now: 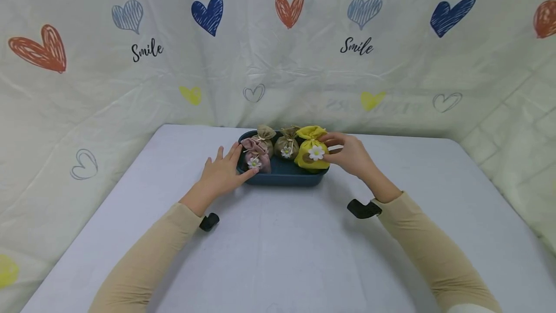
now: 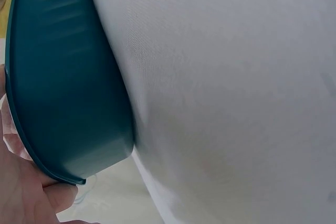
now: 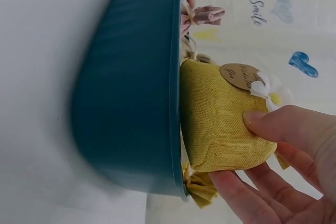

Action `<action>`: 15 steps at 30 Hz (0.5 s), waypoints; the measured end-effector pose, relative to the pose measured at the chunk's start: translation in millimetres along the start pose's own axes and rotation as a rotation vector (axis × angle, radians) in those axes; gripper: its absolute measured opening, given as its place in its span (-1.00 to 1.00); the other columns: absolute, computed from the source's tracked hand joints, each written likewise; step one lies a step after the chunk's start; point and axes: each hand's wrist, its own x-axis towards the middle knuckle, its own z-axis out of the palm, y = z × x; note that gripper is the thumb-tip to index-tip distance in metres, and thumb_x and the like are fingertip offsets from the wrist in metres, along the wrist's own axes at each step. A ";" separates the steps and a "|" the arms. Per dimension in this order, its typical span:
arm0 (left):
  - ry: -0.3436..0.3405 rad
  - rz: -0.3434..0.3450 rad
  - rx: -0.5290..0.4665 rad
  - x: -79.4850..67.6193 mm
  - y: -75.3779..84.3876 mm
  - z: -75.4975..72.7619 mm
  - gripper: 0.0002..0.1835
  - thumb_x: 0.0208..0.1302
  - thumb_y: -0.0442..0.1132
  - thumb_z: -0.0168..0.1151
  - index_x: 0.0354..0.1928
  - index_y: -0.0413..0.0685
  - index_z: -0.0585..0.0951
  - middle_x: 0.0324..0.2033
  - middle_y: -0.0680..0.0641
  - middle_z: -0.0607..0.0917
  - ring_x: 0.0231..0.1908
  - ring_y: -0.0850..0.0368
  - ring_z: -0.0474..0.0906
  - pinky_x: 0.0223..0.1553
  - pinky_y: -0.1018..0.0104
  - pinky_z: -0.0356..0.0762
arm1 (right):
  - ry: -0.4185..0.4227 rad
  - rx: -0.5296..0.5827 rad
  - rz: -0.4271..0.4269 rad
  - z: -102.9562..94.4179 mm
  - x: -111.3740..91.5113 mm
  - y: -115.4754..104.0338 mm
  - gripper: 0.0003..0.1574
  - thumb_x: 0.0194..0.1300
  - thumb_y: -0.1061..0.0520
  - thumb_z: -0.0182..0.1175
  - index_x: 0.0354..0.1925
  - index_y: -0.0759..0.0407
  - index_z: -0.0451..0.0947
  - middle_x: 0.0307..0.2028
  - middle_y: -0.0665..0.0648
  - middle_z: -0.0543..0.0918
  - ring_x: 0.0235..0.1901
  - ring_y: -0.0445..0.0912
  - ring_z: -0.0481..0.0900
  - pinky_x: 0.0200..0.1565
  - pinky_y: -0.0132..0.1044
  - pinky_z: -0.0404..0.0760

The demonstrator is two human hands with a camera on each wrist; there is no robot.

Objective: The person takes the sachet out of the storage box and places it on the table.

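A dark teal tray sits at the far middle of the white table. In it stand a pink pouch, two brown pouches and a yellow pouch with a white flower. My left hand lies with straight fingers against the tray's left end, thumb at the pink pouch. My right hand pinches the yellow pouch between thumb and fingers at the tray's right end. In the left wrist view the tray's outer wall fills the left side.
A cream cloth backdrop with hearts and "Smile" hangs behind and beside the table. Bare tabletop stretches between me and the tray. The table's back edge lies just behind the tray.
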 end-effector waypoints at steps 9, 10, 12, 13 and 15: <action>0.004 -0.001 0.007 -0.3 -0.5 -0.1 0.07 0.41 0.51 -0.12 0.67 -0.04 -0.09 0.63 -0.08 -0.07 0.56 -0.36 -0.19 0.38 -0.48 -0.06 | 0.002 -0.009 -0.008 -15.2 -9.3 6.0 -0.43 0.30 0.35 0.35 0.27 0.34 0.52 0.26 0.35 0.54 0.21 0.23 0.55 0.10 0.04 0.63; 0.006 0.000 0.006 -0.3 -0.4 -0.1 0.07 0.41 0.51 -0.11 0.67 -0.04 -0.09 0.63 -0.08 -0.07 0.55 -0.36 -0.18 0.38 -0.48 -0.06 | 0.005 -0.014 -0.011 -16.7 -10.1 7.4 -0.43 0.30 0.35 0.35 0.27 0.35 0.52 0.25 0.35 0.54 0.21 0.23 0.55 0.10 0.04 0.63; 0.007 0.003 0.006 -0.3 -0.3 -0.2 0.07 0.41 0.51 -0.11 0.67 -0.05 -0.09 0.63 -0.08 -0.07 0.55 -0.36 -0.19 0.38 -0.48 -0.06 | 0.012 -0.019 -0.010 -19.8 -11.7 9.9 -0.44 0.31 0.35 0.35 0.26 0.36 0.52 0.24 0.35 0.55 0.21 0.23 0.55 0.10 0.04 0.63; 0.007 0.005 0.005 -0.2 -0.2 -0.2 0.07 0.41 0.51 -0.11 0.66 -0.05 -0.08 0.63 -0.09 -0.06 0.55 -0.36 -0.19 0.37 -0.49 -0.06 | 0.014 -0.021 -0.009 -21.2 -12.6 11.2 -0.44 0.31 0.35 0.35 0.26 0.36 0.52 0.24 0.35 0.55 0.21 0.23 0.55 0.10 0.03 0.63; 0.005 0.005 0.004 -0.1 -0.2 -0.1 0.07 0.41 0.51 -0.11 0.66 -0.06 -0.07 0.63 -0.09 -0.06 0.55 -0.36 -0.19 0.37 -0.49 -0.06 | 0.019 -0.022 -0.003 -23.8 -13.9 13.9 -0.45 0.31 0.35 0.35 0.25 0.36 0.52 0.23 0.36 0.56 0.20 0.23 0.55 0.09 0.03 0.64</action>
